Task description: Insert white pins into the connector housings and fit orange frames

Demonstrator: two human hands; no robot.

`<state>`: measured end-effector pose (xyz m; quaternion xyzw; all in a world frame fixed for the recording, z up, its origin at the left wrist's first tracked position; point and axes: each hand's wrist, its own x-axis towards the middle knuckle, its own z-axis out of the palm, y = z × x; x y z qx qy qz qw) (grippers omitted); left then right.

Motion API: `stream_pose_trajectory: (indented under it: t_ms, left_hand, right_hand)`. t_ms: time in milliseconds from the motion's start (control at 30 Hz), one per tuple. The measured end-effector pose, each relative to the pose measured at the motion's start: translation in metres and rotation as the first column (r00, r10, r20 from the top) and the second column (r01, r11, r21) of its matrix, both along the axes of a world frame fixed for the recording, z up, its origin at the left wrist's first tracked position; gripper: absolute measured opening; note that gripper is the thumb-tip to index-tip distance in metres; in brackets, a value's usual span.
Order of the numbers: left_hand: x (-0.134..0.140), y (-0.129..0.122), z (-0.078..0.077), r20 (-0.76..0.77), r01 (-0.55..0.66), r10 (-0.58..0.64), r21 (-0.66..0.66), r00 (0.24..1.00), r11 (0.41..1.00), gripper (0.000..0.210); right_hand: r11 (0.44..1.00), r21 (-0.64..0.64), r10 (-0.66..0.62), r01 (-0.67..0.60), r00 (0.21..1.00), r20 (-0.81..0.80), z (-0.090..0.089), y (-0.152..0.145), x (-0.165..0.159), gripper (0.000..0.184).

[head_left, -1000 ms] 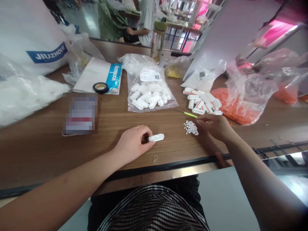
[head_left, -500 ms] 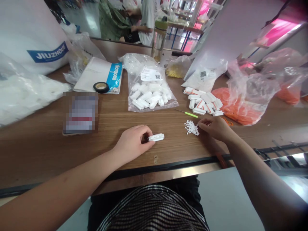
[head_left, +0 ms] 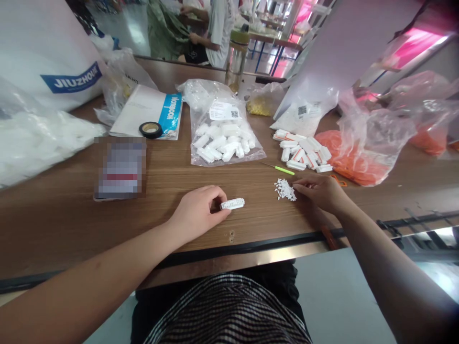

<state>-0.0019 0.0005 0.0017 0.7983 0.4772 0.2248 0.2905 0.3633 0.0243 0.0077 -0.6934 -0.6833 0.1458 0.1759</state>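
Between its thumb and fingers my left hand [head_left: 201, 209] grips one end of a white connector housing [head_left: 233, 204], whose upper face shows rows of small holes. My right hand [head_left: 321, 191] touches the right edge of a pile of tiny white plugs [head_left: 285, 189], its fingertips pinched together. Whether a plug is between those fingertips is too small to make out. Just behind the pile lies a thin pick with a bright green handle [head_left: 285, 170]. Beyond it is a heap of white housings [head_left: 304, 150], some with orange strips.
A clear bag of white housings [head_left: 225, 138] lies at the middle back. To its left are a notebook [head_left: 143, 112] with a black tape roll [head_left: 150, 129] and a pixelated flat object [head_left: 120, 168]. Bags of orange parts [head_left: 358, 157] stand right. A bottle [head_left: 236, 59] and a seated person [head_left: 215, 33] are behind.
My right fingertips have shifted very slightly at the edge of the pile. My left hand and its housing stay in place. The person's hand in the background has moved a little.
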Motion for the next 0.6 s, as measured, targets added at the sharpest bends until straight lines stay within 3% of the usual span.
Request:
stream_pose_trajectory:
  t_ms: [133,233,300,433,600]
  left_hand:
    - [0.0,-0.001,0.0,0.014,0.001,-0.001,-0.001,1.0,1.0,0.01]
    - [0.0,-0.001,0.0,0.029,0.002,-0.002,-0.001,1.0,1.0,0.01]
    - [0.0,-0.001,-0.001,0.032,-0.003,0.003,-0.004,0.999,1.0,0.01]
    - [0.0,-0.001,-0.002,0.046,-0.013,0.013,-0.004,0.999,1.0,0.01]
    - [0.0,-0.002,-0.002,0.062,-0.002,0.003,-0.002,0.998,1.0,0.008]
  right_hand:
    - [1.0,0.025,-0.002,0.001,0.999,0.052,0.009,0.0,-0.01,0.014]
    - [0.997,0.071,0.029,-0.028,0.999,-0.019,0.02,-0.004,-0.037,0.016]
    - [0.984,0.096,0.162,-0.151,0.979,-0.12,0.026,-0.011,-0.067,0.018]
    - [0.883,0.098,0.47,-0.46,0.853,-0.228,0.029,-0.021,-0.126,0.014]
    - [0.849,0.08,0.528,-0.522,0.841,-0.118,0.021,-0.019,-0.149,0.01]
